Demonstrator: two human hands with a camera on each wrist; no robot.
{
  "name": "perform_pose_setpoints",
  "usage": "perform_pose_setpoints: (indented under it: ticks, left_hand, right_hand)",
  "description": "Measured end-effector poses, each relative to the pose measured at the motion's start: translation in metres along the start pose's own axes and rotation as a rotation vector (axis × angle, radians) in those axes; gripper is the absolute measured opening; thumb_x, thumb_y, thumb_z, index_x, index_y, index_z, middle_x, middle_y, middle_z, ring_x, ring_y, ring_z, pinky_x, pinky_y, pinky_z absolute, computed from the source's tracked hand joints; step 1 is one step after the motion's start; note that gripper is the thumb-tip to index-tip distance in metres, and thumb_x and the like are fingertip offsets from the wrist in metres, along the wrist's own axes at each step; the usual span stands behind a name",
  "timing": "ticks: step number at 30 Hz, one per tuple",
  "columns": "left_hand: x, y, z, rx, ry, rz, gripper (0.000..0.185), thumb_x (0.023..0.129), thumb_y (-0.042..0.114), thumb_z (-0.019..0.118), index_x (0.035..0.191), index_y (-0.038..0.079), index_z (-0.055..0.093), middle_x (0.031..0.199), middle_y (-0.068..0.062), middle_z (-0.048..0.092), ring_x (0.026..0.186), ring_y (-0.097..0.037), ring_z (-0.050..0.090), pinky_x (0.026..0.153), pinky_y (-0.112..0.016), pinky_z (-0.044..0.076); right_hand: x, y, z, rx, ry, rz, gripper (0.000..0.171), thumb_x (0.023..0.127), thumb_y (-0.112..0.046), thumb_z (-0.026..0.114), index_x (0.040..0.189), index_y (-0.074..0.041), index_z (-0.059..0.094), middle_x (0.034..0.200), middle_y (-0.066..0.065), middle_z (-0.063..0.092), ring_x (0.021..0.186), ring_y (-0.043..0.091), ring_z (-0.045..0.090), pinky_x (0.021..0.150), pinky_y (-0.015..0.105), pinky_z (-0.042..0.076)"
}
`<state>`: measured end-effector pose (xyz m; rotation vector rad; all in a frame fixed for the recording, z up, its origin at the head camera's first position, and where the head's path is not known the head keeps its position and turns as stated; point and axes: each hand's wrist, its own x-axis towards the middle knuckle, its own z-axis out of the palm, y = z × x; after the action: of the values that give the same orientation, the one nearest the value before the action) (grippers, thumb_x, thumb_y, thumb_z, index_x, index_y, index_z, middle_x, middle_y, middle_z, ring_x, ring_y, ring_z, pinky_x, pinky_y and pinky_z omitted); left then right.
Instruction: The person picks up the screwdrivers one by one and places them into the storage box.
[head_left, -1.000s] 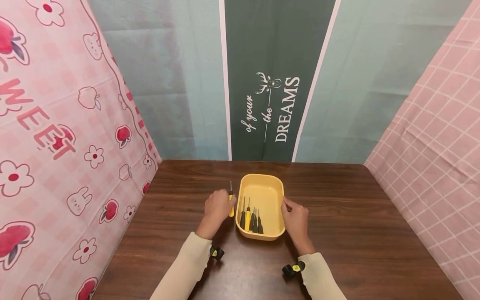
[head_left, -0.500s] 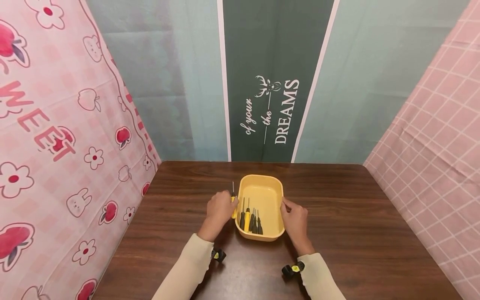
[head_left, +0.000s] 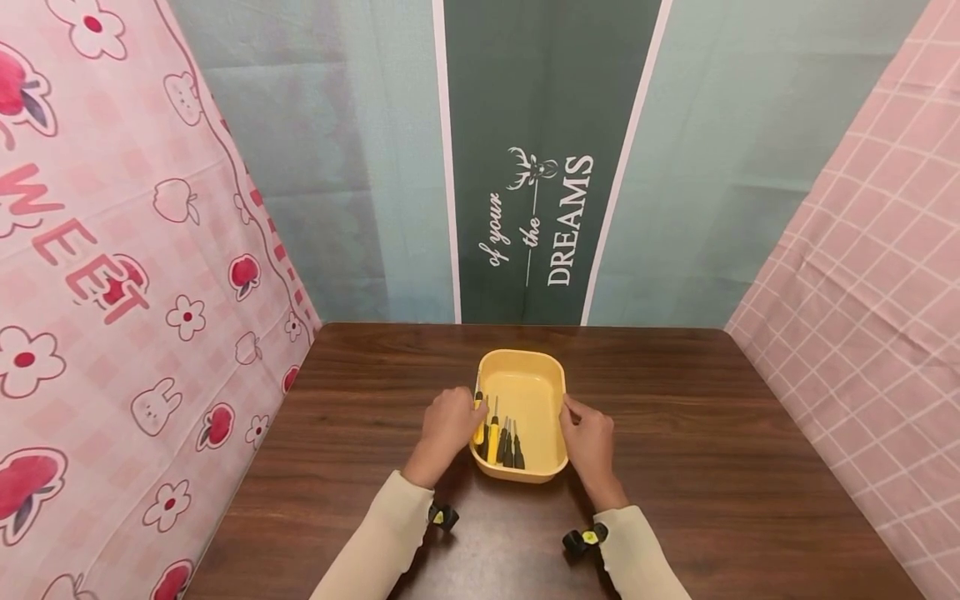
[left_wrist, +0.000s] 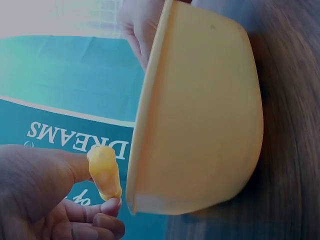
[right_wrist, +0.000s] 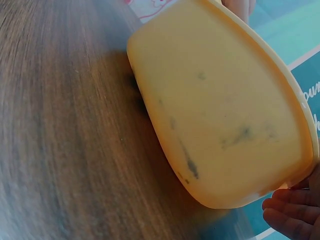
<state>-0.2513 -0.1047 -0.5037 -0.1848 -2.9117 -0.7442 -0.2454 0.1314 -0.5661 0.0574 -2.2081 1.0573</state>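
A yellow-handled screwdriver (head_left: 478,433) is pinched between the thumb and fingers of my left hand (head_left: 450,423), over the left rim of a yellow plastic bin (head_left: 542,392). In the left wrist view its yellow handle (left_wrist: 105,172) shows end-on beside the bin's wall (left_wrist: 200,110). Inside the bin, along its left side, lie several screwdrivers, one with a yellow handle (head_left: 492,443) and others with black handles (head_left: 518,455). My right hand (head_left: 591,435) grips the bin's right rim with thumb and fingers; the right wrist view shows its fingers (right_wrist: 292,212) under that rim.
The bin stands on a dark brown wooden table (head_left: 675,433). Behind the table hangs a green and teal cloth (head_left: 375,167) with white lettering. Pink patterned cloths hang at the left (head_left: 135,333) and right (head_left: 855,292).
My left hand has moved right, carrying the screwdriver from beside the bin to over its left rim. My right hand has kept its grip on the bin.
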Motion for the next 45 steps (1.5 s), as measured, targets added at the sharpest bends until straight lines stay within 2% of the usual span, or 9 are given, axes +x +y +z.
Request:
perform_pose_setpoints:
  ticks: [7, 16, 24, 33, 45]
  left_hand:
    - [-0.003, 0.006, 0.002, -0.042, -0.033, 0.01, 0.05, 0.098, 0.035, 0.061, 0.056, 0.017, 0.039, 0.051, 0.007, 0.029, 0.045, -0.011, 0.03, 0.042, -0.026, 0.027]
    - [-0.004, 0.01, 0.005, -0.07, -0.037, 0.005, 0.052, 0.097, 0.035, 0.064, 0.055, 0.016, 0.04, 0.05, 0.007, 0.031, 0.044, -0.01, 0.035, 0.041, -0.025, 0.029]
    - [-0.007, 0.015, 0.007, -0.098, -0.045, 0.014, 0.056, 0.097, 0.032, 0.065, 0.052, 0.017, 0.037, 0.047, 0.009, 0.027, 0.041, -0.009, 0.034, 0.04, -0.024, 0.028]
    - [-0.011, 0.022, 0.01, -0.114, -0.046, 0.054, 0.056, 0.095, 0.031, 0.067, 0.05, 0.018, 0.036, 0.049, 0.01, 0.026, 0.044, -0.008, 0.032, 0.041, -0.024, 0.027]
    - [-0.011, 0.025, 0.015, -0.093, -0.049, 0.072, 0.055, 0.094, 0.033, 0.065, 0.049, 0.019, 0.037, 0.047, 0.01, 0.027, 0.044, -0.009, 0.034, 0.042, -0.025, 0.03]
  right_hand:
    - [0.0, 0.0, 0.0, 0.004, -0.003, -0.001, 0.019, 0.085, 0.001, 0.075, 0.104, 0.003, 0.079, 0.097, 0.018, 0.075, 0.083, 0.033, 0.075, 0.062, 0.048, 0.06]
    - [0.0, 0.002, 0.0, -0.016, 0.001, -0.008, 0.019, 0.085, 0.0, 0.076, 0.103, 0.001, 0.079, 0.096, 0.017, 0.076, 0.082, 0.034, 0.075, 0.061, 0.049, 0.059]
    - [-0.001, 0.003, 0.001, -0.031, 0.006, -0.003, 0.019, 0.085, -0.001, 0.076, 0.103, 0.0, 0.08, 0.095, 0.016, 0.076, 0.078, 0.032, 0.075, 0.059, 0.049, 0.058]
    - [-0.001, 0.002, 0.001, -0.022, 0.001, -0.012, 0.019, 0.086, -0.001, 0.075, 0.104, 0.001, 0.079, 0.096, 0.017, 0.076, 0.075, 0.031, 0.075, 0.056, 0.048, 0.058]
    - [-0.001, 0.003, 0.001, -0.022, 0.001, -0.007, 0.019, 0.086, -0.002, 0.075, 0.105, 0.0, 0.08, 0.097, 0.016, 0.076, 0.077, 0.03, 0.075, 0.057, 0.046, 0.058]
